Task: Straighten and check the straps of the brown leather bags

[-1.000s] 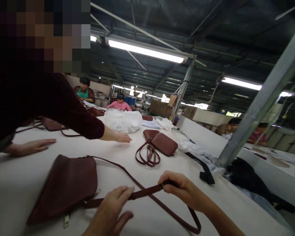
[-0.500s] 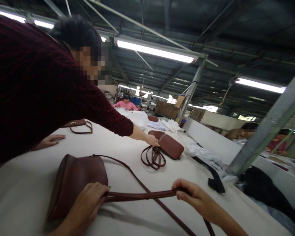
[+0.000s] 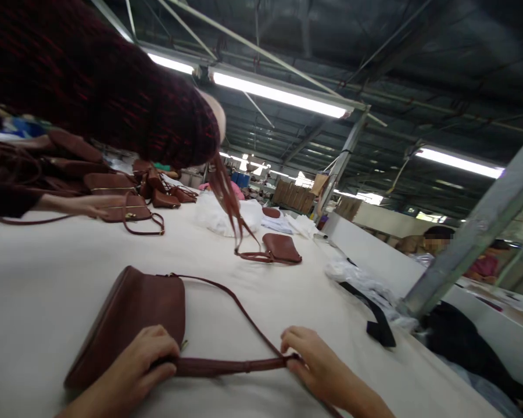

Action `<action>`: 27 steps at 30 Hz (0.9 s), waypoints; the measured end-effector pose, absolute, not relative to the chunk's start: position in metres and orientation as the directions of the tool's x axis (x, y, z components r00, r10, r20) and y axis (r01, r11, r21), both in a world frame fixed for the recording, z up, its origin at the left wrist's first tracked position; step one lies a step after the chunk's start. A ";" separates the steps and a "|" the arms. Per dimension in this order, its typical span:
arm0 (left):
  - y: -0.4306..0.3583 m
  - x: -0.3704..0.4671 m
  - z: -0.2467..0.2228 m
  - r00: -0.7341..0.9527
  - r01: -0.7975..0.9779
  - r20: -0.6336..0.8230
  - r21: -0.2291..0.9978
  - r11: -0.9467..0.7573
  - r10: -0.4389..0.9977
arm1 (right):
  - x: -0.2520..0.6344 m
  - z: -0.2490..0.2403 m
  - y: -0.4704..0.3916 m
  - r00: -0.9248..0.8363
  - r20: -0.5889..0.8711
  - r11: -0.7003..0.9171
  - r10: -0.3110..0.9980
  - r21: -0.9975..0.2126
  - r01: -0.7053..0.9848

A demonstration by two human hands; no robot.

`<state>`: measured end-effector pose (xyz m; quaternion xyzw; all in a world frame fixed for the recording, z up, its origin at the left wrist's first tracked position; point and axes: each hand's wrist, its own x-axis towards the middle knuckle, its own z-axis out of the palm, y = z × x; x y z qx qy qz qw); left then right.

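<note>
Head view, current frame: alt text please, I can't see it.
The left hand and right hand hold, stretched between them, the strap of a brown bag resting on a white table. A co-worker's dark, red-flecked sleeve crosses the upper left, above more brown bags.

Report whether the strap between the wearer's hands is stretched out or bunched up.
Stretched out: the strap runs nearly straight from the left hand to the right hand. Whether it is taut, I cannot tell.
</note>
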<state>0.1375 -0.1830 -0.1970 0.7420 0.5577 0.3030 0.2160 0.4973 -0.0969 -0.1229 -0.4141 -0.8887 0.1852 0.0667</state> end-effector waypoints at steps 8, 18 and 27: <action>-0.183 0.140 -0.193 0.178 0.699 0.205 0.662 -0.270 0.962 | 0.435 -0.175 -0.106 -0.648 -0.017 0.604 0.761 -0.348 0.717; -0.177 0.151 -0.177 0.064 0.613 0.282 0.746 -0.261 0.957 | 0.413 -0.193 -0.092 -0.695 0.115 0.666 0.710 -0.431 0.609; -0.175 0.149 -0.160 -0.080 -0.035 0.111 0.993 -0.114 0.991 | 0.380 -0.188 -0.104 -0.700 0.313 0.692 0.642 -0.631 0.352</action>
